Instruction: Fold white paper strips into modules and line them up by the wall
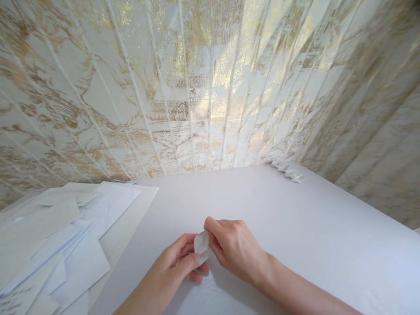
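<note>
Between my hands is a small folded piece of white paper [201, 246], held a little above the white table. My left hand [179, 262] grips its left and lower side, with the thumb in front and the fingers behind. At the paper's upper right edge, my right hand [231, 243] pinches it between thumb and curled fingers. The right fingertips are partly hidden behind the knuckles. Creases show on the paper's visible face.
Loose sheets and cut pieces of white paper [88, 258] lie in an overlapping pile on the left. Several small folded paper shapes [288, 171] stand at the back right corner of the table [262, 205]. Patterned wall covering [197, 109] rises behind the table and on the right.
</note>
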A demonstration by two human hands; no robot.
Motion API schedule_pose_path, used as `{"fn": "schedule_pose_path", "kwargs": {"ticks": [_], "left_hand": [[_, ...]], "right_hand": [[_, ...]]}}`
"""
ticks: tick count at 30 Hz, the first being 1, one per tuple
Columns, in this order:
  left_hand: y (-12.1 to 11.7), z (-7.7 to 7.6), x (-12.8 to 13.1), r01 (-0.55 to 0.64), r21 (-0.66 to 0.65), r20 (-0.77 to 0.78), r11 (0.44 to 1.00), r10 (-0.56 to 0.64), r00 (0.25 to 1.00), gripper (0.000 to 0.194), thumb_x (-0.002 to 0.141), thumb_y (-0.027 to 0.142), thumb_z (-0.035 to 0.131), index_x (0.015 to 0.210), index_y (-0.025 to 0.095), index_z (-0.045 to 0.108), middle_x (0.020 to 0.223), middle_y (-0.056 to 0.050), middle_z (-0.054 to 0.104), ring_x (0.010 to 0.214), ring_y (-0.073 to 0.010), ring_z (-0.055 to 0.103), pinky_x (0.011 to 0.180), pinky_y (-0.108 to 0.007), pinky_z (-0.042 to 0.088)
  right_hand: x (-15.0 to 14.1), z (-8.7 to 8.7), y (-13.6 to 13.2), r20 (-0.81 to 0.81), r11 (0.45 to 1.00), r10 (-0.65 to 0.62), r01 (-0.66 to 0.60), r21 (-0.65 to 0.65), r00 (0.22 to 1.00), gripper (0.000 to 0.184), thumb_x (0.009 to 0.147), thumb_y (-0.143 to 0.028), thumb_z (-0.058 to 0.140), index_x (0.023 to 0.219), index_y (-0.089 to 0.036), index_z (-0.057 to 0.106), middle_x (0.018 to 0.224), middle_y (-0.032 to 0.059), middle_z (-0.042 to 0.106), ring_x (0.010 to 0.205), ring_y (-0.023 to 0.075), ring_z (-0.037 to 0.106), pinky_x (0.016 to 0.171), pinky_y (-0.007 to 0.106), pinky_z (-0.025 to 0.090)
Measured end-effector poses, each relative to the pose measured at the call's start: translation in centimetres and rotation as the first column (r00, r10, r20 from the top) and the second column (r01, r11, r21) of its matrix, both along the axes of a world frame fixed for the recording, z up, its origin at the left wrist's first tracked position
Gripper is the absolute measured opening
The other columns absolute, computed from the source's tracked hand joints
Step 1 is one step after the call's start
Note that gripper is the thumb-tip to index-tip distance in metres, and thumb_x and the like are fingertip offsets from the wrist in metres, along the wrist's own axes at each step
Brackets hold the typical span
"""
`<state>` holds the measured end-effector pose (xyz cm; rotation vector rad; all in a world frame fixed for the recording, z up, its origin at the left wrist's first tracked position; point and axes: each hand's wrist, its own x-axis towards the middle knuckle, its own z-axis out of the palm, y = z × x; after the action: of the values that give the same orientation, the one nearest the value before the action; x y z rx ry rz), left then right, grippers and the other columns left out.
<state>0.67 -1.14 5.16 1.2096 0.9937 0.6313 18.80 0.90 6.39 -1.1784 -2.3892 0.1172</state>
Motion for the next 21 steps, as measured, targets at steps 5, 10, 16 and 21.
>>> {"fn": "schedule_pose_path", "kwargs": {"ticks": [5, 10, 16, 21], "left_hand": [[0.4, -0.8, -0.1, -0.029, 0.055, -0.066, 0.998, 0.033, 0.997, 0.036, 0.085, 0.035, 0.048, 0.114, 0.015, 0.054, 0.115, -0.011, 0.068, 0.093, -0.0232, 0.070, 0.078, -0.033, 0.051], [0.5, -1.5, -0.3, -0.097, 0.047, -0.101, 0.994, 0.102, 0.990, 0.040, 0.086, 0.037, 0.046, 0.119, 0.016, 0.050, 0.122, -0.013, 0.066, 0.093, -0.0249, 0.071, 0.079, -0.035, 0.054], [0.3, -1.4, -0.5, -0.121, 0.244, -0.188, 0.962, 0.169, 0.967, 0.040, 0.087, 0.029, 0.044, 0.125, 0.019, 0.051, 0.124, -0.010, 0.065, 0.108, -0.0256, 0.065, 0.084, -0.034, 0.055], [0.0, -0.3, -0.6, -0.029, 0.390, -0.332, 0.920, 0.170, 0.928, 0.037, 0.094, 0.026, 0.036, 0.126, 0.019, 0.051, 0.118, -0.009, 0.069, 0.104, -0.0233, 0.066, 0.088, -0.032, 0.049]], "right_hand": [[-0.1, 0.0, -0.2, 0.009, 1.000, 0.024, -0.024, 0.008, 1.000, 0.015, 0.084, -0.005, 0.043, 0.080, -0.020, 0.046, 0.061, -0.0028, 0.057, 0.049, 0.0120, 0.044, 0.049, 0.025, 0.024], [-0.3, -0.3, -0.7, 0.020, 0.997, 0.076, -0.077, 0.017, 0.997, 0.017, 0.083, -0.005, 0.042, 0.088, -0.018, 0.051, 0.063, -0.0021, 0.059, 0.049, 0.0132, 0.048, 0.049, 0.025, 0.026], [-0.5, -0.4, -1.0, -0.008, 0.993, 0.115, -0.115, 0.019, 0.993, 0.023, 0.084, -0.004, 0.040, 0.099, -0.018, 0.052, 0.065, -0.0018, 0.060, 0.052, 0.0136, 0.052, 0.051, 0.024, 0.028], [-0.6, -0.9, -0.7, -0.155, 0.995, 0.076, -0.085, -0.053, 0.985, 0.024, 0.086, -0.006, 0.039, 0.100, -0.019, 0.054, 0.064, -0.0025, 0.060, 0.052, 0.0127, 0.051, 0.053, 0.022, 0.030]]}}
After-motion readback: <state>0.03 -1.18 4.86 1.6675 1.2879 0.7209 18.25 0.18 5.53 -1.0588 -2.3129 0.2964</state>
